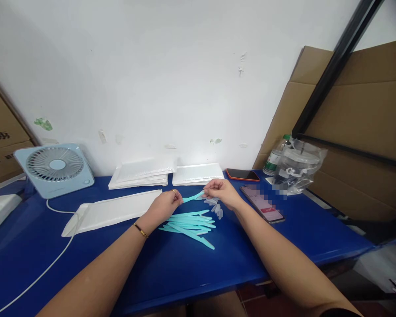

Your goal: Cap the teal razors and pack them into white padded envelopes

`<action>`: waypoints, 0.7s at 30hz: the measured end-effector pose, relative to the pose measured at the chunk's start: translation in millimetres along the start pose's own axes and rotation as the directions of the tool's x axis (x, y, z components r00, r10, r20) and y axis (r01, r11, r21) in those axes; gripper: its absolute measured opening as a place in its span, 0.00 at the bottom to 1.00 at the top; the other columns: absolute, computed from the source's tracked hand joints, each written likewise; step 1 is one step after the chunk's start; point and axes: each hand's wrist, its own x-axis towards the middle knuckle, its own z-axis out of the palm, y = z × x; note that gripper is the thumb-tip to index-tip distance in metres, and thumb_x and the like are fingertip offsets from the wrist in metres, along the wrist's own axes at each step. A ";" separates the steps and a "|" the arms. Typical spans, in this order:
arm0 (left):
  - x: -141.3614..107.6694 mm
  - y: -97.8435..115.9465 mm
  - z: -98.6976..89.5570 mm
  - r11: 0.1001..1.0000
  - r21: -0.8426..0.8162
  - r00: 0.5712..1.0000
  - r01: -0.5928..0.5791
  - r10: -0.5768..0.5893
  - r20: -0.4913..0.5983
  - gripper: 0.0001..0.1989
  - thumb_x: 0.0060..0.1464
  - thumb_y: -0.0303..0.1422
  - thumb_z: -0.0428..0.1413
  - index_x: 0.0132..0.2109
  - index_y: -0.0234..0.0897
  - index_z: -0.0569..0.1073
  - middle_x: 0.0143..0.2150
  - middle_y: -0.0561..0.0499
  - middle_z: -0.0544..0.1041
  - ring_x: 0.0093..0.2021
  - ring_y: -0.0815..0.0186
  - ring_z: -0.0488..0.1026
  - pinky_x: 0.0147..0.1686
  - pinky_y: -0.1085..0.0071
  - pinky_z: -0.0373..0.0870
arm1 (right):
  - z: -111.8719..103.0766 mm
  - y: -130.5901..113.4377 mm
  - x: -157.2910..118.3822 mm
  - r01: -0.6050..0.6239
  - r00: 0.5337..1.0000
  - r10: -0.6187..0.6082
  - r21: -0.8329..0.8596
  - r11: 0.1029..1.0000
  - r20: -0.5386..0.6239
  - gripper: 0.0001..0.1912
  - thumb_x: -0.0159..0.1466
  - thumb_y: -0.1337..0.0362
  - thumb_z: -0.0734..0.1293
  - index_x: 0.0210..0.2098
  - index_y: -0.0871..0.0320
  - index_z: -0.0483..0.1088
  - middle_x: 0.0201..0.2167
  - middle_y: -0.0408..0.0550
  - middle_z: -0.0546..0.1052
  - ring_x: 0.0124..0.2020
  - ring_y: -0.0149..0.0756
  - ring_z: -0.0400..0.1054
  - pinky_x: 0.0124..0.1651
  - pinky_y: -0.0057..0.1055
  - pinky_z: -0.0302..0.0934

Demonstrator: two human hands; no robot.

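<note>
A turquoise eyebrow razor (193,197) is held level between my two hands, just above the blue table. My left hand (166,205) pinches its handle end. At the other end, the fingers of my right hand (221,193) are closed on the blade end; whether a clear cap is in them too, I cannot make out. Below lies a loose pile of turquoise eyebrow razors (188,225), with most blade ends pointing right. Several small clear plastic caps (218,211) lie under and beside my right hand.
White padded envelopes lie at left (115,213) and in two stacks (141,175) (198,173) by the wall. A blue fan (57,169) with a white cable (61,255) stands left. Two phones (243,175) (264,204), a bottle (275,159) and a bagged cup (297,167) are right.
</note>
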 end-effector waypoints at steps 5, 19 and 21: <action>-1.2 2.5 -1.6 0.999 -0.040 1.000 -0.029 0.029 0.001 0.11 0.55 0.38 0.47 0.34 0.38 0.70 0.29 0.53 0.74 0.29 0.66 0.70 0.27 0.72 0.60 | 2.1 3.6 1.1 -0.011 0.998 0.014 -0.051 0.999 0.057 0.15 0.49 0.58 0.73 0.32 0.62 0.73 0.26 0.49 0.79 0.30 0.35 0.74 0.34 0.30 0.66; -5.4 6.0 1.0 0.983 0.117 0.976 -0.143 0.121 0.179 0.08 0.48 0.39 0.54 0.32 0.41 0.75 0.34 0.52 0.76 0.35 0.64 0.71 0.33 0.72 0.63 | -25.2 3.5 -1.2 0.039 0.998 0.020 -0.827 0.561 0.060 0.02 0.52 0.69 0.67 0.27 0.59 0.73 0.23 0.43 0.76 0.25 0.29 0.68 0.27 0.23 0.56; -6.0 7.9 1.7 0.983 0.132 0.975 -0.125 0.097 0.202 0.08 0.50 0.36 0.52 0.29 0.40 0.74 0.31 0.52 0.76 0.32 0.65 0.71 0.30 0.72 0.61 | -27.9 0.6 -2.4 0.033 0.998 0.017 -0.771 0.636 0.057 0.03 0.54 0.66 0.67 0.28 0.60 0.72 0.22 0.43 0.75 0.23 0.28 0.67 0.26 0.23 0.57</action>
